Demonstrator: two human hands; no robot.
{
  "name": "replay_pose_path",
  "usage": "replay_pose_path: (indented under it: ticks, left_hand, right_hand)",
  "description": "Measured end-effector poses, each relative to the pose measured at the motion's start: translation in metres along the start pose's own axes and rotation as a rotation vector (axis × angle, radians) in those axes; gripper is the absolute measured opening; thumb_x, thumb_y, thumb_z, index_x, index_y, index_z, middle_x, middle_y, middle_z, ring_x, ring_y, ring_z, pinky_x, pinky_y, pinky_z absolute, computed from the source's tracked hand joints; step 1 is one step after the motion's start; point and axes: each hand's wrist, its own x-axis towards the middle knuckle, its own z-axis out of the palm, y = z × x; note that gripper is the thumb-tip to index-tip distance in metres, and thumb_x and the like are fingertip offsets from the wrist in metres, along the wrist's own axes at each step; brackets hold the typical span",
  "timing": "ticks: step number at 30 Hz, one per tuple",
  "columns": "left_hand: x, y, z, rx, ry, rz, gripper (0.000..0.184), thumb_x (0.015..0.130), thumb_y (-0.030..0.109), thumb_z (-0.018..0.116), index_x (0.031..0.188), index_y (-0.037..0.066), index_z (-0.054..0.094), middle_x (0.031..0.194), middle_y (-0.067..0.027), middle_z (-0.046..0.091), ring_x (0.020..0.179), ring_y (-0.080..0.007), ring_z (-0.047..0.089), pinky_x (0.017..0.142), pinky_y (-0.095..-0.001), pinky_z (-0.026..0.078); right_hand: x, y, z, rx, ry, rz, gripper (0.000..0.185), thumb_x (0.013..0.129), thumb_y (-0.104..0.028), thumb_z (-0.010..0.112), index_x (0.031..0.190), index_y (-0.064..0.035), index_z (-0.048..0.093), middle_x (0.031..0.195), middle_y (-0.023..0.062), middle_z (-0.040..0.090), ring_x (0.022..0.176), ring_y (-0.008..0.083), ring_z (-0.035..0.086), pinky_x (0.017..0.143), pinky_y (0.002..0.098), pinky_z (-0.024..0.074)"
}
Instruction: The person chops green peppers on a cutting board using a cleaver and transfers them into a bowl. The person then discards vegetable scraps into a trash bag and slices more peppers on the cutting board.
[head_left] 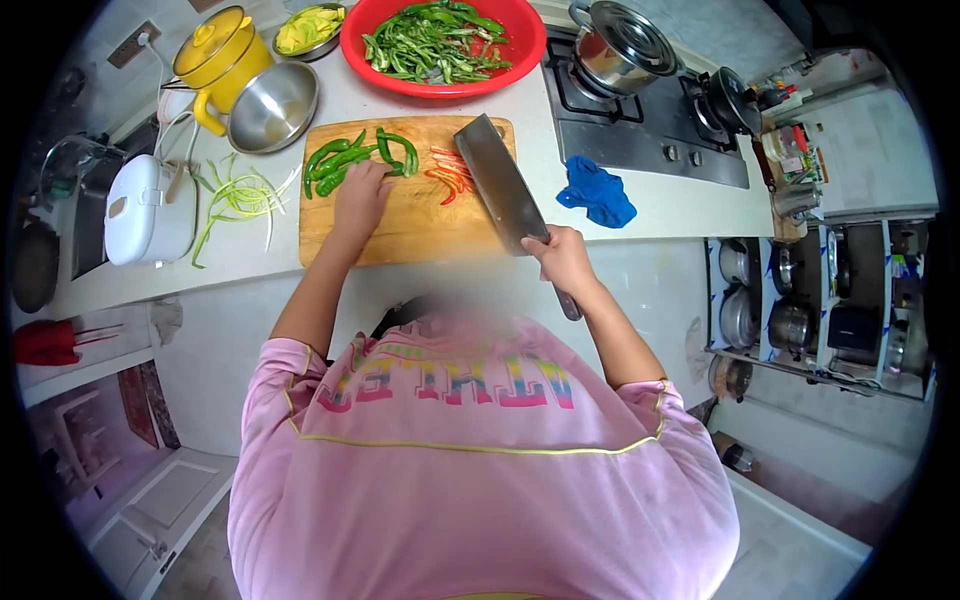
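Note:
My right hand grips the dark handle of a cleaver, whose broad blade slants up and left over the right side of the wooden cutting board. On the board's left part lie several whole green peppers. My left hand is on them with its fingers bent and closed around a green pepper; its fingertips are partly hidden. Thin red pepper strips lie just left of the blade.
Behind the board stands a red basin of cut green peppers. To its left are a steel bowl, a yellow pot, scallions and a white appliance. A blue cloth and a stove with a steel pot are right.

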Motion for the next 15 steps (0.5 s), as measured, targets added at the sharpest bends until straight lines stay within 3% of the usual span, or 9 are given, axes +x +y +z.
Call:
replay_pose_path:
  ticks: [3,6,9,12,15]
  left_hand:
    - [-0.003,0.000,0.001,-0.018,-0.110,-0.107,0.022,0.073,0.008,0.067,0.093,0.004,0.060,0.088,-0.0104,0.056,0.088,-0.0300,0.052,0.077,-0.0389,0.044]
    - [0.001,0.009,0.000,-0.033,0.030,-0.076,0.022,0.073,0.007,0.068,0.093,0.005,0.060,0.091,-0.0133,0.057,0.090,-0.0319,0.053,0.079,-0.0388,0.043]
    - [0.004,0.004,0.003,-0.022,-0.028,-0.109,0.025,0.072,0.008,0.069,0.094,0.004,0.060,0.091,-0.0134,0.057,0.093,-0.0312,0.052,0.081,-0.0384,0.043]
    - [0.006,-0.003,-0.005,-0.036,-0.219,-0.134,0.025,0.072,0.009,0.069,0.094,0.003,0.060,0.091,-0.0136,0.057,0.094,-0.0312,0.052,0.083,-0.0387,0.042]
    - [-0.015,0.006,-0.009,-0.048,-0.275,0.123,0.024,0.074,0.005,0.062,0.097,0.002,0.060,0.095,-0.0111,0.058,0.093,-0.0294,0.053,0.081,-0.0379,0.045]
  right_hand:
    - [0.003,-0.004,0.006,0.008,-0.011,-0.010,0.018,0.082,-0.013,0.063,0.076,0.0041,0.062,0.051,0.0038,0.052,0.038,0.0116,0.050,0.038,0.0269,0.0397]
    - [0.008,-0.005,0.010,0.006,-0.023,-0.039,0.018,0.082,-0.013,0.062,0.077,0.0044,0.062,0.052,0.0040,0.053,0.038,0.0117,0.050,0.038,0.0268,0.0398]
    - [0.011,-0.006,0.013,-0.001,-0.036,-0.045,0.018,0.083,-0.013,0.062,0.077,0.0046,0.062,0.053,0.0045,0.054,0.038,0.0117,0.050,0.038,0.0267,0.0401]
    - [0.011,-0.009,0.014,-0.020,-0.035,-0.048,0.018,0.083,-0.013,0.062,0.077,0.0047,0.062,0.054,0.0051,0.055,0.039,0.0117,0.051,0.039,0.0267,0.0408]
    - [0.012,-0.008,0.017,-0.056,-0.048,-0.090,0.019,0.083,-0.013,0.062,0.077,0.0050,0.062,0.054,0.0057,0.055,0.040,0.0122,0.052,0.039,0.0269,0.0416]
